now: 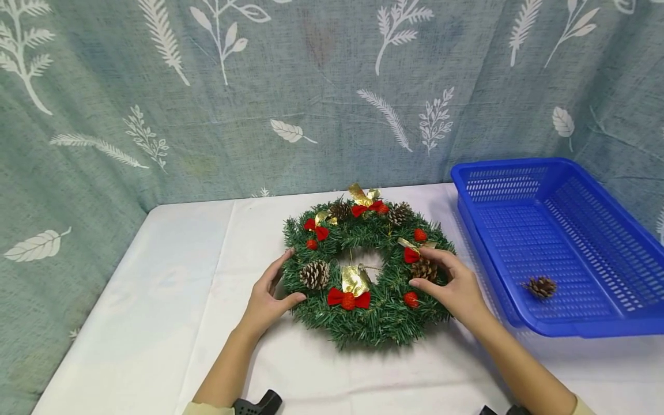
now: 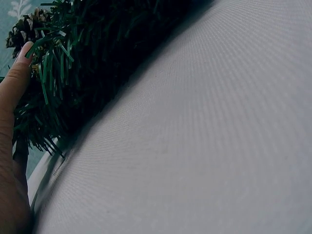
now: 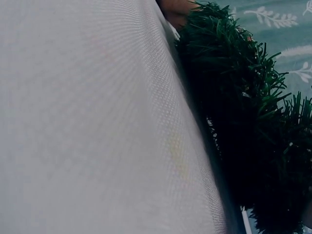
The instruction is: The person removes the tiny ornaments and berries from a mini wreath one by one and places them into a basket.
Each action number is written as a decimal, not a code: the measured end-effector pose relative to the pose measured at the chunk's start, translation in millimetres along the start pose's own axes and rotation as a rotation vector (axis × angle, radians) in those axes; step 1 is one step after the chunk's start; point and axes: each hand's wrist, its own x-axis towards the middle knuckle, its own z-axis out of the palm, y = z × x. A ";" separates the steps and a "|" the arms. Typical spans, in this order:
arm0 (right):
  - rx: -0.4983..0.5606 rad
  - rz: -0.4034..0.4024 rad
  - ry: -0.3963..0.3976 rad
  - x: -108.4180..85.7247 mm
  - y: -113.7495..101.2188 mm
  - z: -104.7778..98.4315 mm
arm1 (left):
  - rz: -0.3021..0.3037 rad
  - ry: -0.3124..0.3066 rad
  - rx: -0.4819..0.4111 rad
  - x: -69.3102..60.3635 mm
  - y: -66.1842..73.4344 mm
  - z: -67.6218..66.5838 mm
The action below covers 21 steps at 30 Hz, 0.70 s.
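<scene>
A green Christmas wreath (image 1: 363,331) lies on the white-covered table, decorated with red bows, gold ribbons, red berries and several pine cones. At its left edge, my left hand (image 1: 267,302) holds the rim, the thumb on the greenery near a white-tipped pine cone (image 1: 314,275). In the left wrist view, the thumb (image 2: 15,78) lies against the needles. My right hand (image 1: 459,285) has thumb and forefinger on either side of a brown pine cone (image 1: 424,270) on the wreath's right side, by a red bow (image 1: 411,255). The right wrist view shows mostly dark greenery (image 3: 243,107).
To the right stands a blue plastic basket (image 1: 479,253) with a loose pine cone (image 1: 540,287) inside. Behind the table hangs a grey-green curtain (image 1: 321,161) with white leaf prints. White cloth (image 1: 171,288) covers the table.
</scene>
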 end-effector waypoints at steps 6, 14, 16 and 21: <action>-0.087 0.017 -0.016 0.6 -0.1 -1.2 | -0.004 0.002 0.014 0.9 -12.5 -1.1; -0.228 -0.065 -0.044 1.0 0.7 -2.7 | -0.023 0.006 0.012 0.9 -16.1 -1.3; -0.237 -0.088 -0.040 1.1 0.7 -2.5 | -0.024 0.004 0.010 0.6 -8.7 -0.7; -0.213 -0.086 -0.007 1.2 -0.6 -2.4 | -0.020 -0.001 0.025 0.2 1.8 -0.3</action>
